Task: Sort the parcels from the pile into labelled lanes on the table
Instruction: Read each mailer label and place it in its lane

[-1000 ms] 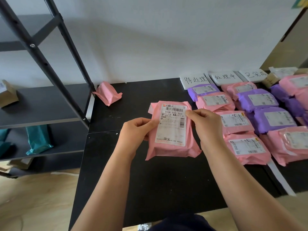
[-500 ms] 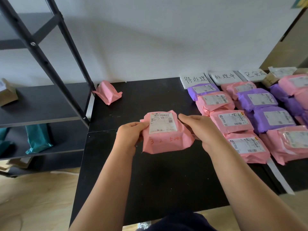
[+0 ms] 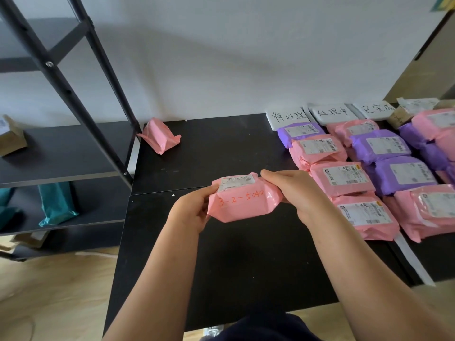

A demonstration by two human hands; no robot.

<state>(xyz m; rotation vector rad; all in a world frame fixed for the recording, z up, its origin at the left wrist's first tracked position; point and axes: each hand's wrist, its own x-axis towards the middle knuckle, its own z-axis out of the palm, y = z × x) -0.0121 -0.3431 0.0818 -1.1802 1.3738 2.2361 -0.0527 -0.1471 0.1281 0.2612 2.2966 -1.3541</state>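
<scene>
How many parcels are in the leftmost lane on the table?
4: purple parcel by the card, then far pink parcel, middle pink parcel, near pink parcel towards the person. Overlaps may hide others.

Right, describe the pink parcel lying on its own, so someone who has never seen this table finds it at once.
Start at the black table and go to its far left corner, beside the dark shelf rack's slanted post. The lone pink parcel lies there, crumpled. Unlike the labelled rows on the right, it shows no white label and touches no other parcel.
</scene>
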